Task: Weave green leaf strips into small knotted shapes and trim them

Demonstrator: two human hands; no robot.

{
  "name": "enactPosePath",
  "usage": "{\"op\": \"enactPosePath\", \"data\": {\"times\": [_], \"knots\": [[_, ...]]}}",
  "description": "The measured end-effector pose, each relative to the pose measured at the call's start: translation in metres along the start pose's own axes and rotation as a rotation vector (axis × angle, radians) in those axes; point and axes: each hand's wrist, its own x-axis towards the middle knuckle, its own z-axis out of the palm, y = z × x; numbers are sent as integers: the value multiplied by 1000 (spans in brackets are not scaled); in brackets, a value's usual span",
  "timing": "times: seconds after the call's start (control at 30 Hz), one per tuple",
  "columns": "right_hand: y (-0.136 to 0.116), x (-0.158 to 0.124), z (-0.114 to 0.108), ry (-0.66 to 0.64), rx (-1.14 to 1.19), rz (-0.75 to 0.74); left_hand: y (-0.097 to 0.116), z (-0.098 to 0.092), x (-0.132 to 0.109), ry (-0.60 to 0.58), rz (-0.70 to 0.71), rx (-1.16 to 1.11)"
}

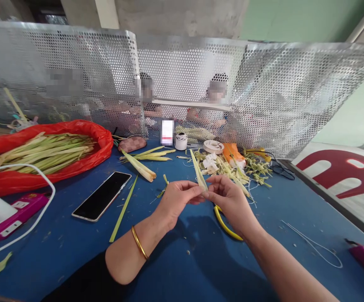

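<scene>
Both hands meet over the blue table, near the middle of the view. My left hand, with a gold bangle on its wrist, pinches the lower end of a pale green leaf strip. My right hand grips the same lower end from the other side, fingers bent. The strip points up and away, its tip free. Yellow-handled tool lies partly under my right hand. Just beyond the hands is a pile of leaf scraps and small green pieces.
Red bag of long leaves at left; black phone, cut leaf and leaf bundle nearer. White tape roll and small jar stand before a perforated metal screen, people behind. Wire loop lies right.
</scene>
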Motion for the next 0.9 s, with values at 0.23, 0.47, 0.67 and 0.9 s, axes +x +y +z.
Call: {"op": "enactPosePath", "data": {"times": [0.23,0.47,0.67,0.9], "knots": [[-6,2,-2,10,142,135,-2,-4,2,-70,-164,-138],[-8,2,-3,14,124,154,-3,-6,3,-75,-141,-127],[-9,1,1,85,170,114,0,-4,1,-96,-85,-72],[5,2,-4,-121,513,393,-2,-4,2,-113,-71,-22]]}}
